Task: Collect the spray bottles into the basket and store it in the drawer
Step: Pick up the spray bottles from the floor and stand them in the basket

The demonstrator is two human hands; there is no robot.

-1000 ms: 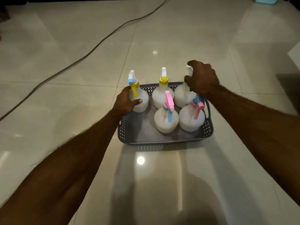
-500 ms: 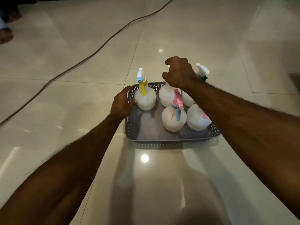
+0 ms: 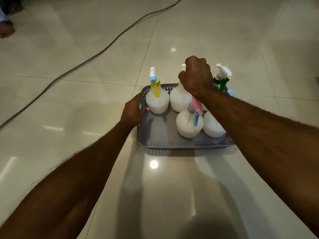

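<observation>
Grey perforated basket (image 3: 172, 145) on tiled floor (image 3: 86, 100), five white spray bottles upright inside. Left hand (image 3: 133, 112) grips left rim; right hand (image 3: 196, 76) clenched around yellow-collared bottle (image 3: 179, 100) head.

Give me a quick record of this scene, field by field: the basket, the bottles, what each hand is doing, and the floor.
basket: grey perforated basket on the tiled floor
bottles in basket: five white spray bottles, all upright
left hand: left hand grips the basket's left rim
right hand: right hand curled round the top of the back middle bottle
nearest left bottle: yellow-trigger bottle, back left corner
front bottle: pink-and-blue-topped bottle
floor extras: dark cable running across the tiles
drawer: not in view
</observation>
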